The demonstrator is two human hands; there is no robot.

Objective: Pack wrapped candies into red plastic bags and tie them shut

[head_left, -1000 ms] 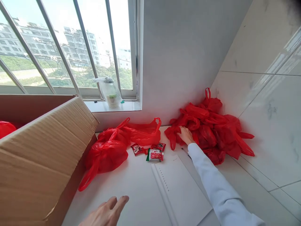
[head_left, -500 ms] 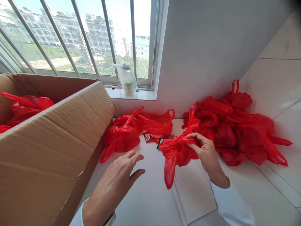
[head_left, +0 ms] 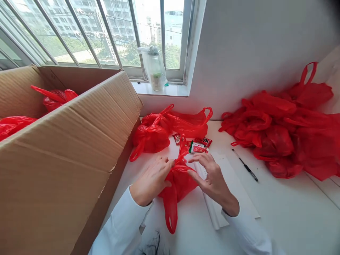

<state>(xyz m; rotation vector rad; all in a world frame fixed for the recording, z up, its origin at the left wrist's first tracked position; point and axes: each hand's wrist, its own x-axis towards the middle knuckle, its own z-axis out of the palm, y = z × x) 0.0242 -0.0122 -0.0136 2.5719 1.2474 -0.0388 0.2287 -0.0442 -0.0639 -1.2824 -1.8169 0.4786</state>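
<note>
A knotted red plastic bag (head_left: 183, 182) is between my two hands, one handle loop pointing away and the other hanging toward me. My left hand (head_left: 152, 179) grips its left side near the knot, with the fingertips partly lost against the red film. My right hand (head_left: 211, 177) is at the bag's right side with thumb and fingers apart, the thumb close to or touching the plastic. Just beyond the bag lie small snack packets, among them a white-and-red one (head_left: 198, 147) and a dark red one (head_left: 205, 141).
On the left stands a big cardboard box (head_left: 66, 141) holding red bags (head_left: 57, 99). More red bags (head_left: 154, 136) lie by the wall, and a large heap of them (head_left: 287, 131) is at right. A pen (head_left: 245, 165) and white sheets (head_left: 233, 184) are on the table (head_left: 278, 212). A wrapped jar (head_left: 155, 71) stands on the sill.
My right hand has brought the bag left and nearer, and its fingers have spread. My left hand has come onto the bag. The view has shifted, showing the pen.
</note>
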